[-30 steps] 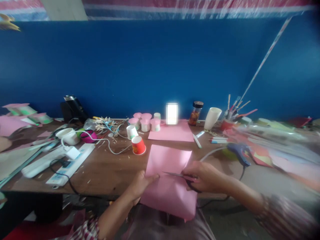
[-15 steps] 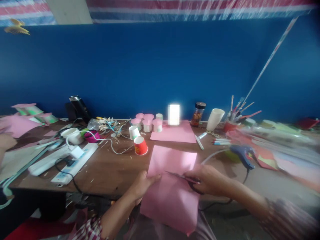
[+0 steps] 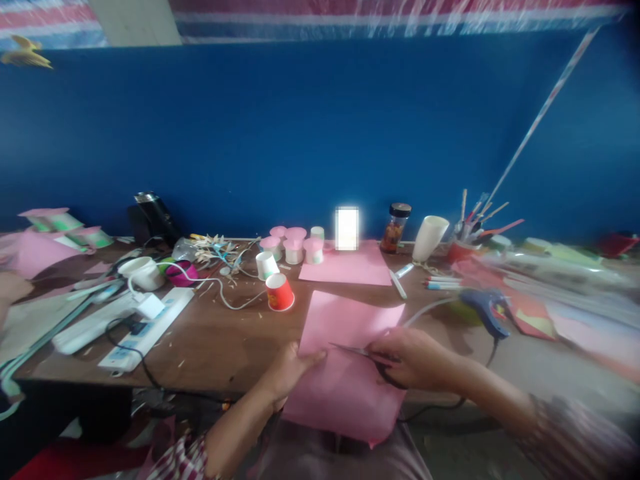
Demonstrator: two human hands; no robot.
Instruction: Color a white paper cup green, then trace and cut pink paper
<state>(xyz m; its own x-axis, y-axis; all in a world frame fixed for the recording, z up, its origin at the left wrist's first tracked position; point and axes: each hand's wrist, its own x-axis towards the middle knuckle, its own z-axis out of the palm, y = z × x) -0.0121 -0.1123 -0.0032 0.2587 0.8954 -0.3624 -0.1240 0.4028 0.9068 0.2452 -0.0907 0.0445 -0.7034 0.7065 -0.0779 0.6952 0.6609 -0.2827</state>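
Note:
A pink sheet of paper (image 3: 345, 393) spans the table's front edge and hangs over my lap. My left hand (image 3: 293, 367) is closed on its left edge, thumb lying on top. In my right hand (image 3: 407, 357) is a pair of scissors (image 3: 353, 348), gripped by the handles. The blades point left across the middle of the sheet, and a slit runs from them toward the right edge. Beyond the sheet stand a red paper cup (image 3: 280, 293), upside down, and a white paper cup (image 3: 267, 265).
Several small cups with pink tops (image 3: 295, 243) stand at the back beside another pink sheet (image 3: 350, 267). A power strip (image 3: 150, 333) with cables lies left. A glue gun (image 3: 483, 310) and markers (image 3: 443, 283) lie right. Another person's hand (image 3: 13, 287) shows at far left.
The pink sheet has shifted slightly right and up, and its lower edge sits higher. My left hand has moved a little right with it. The scissors stay nearly in place.

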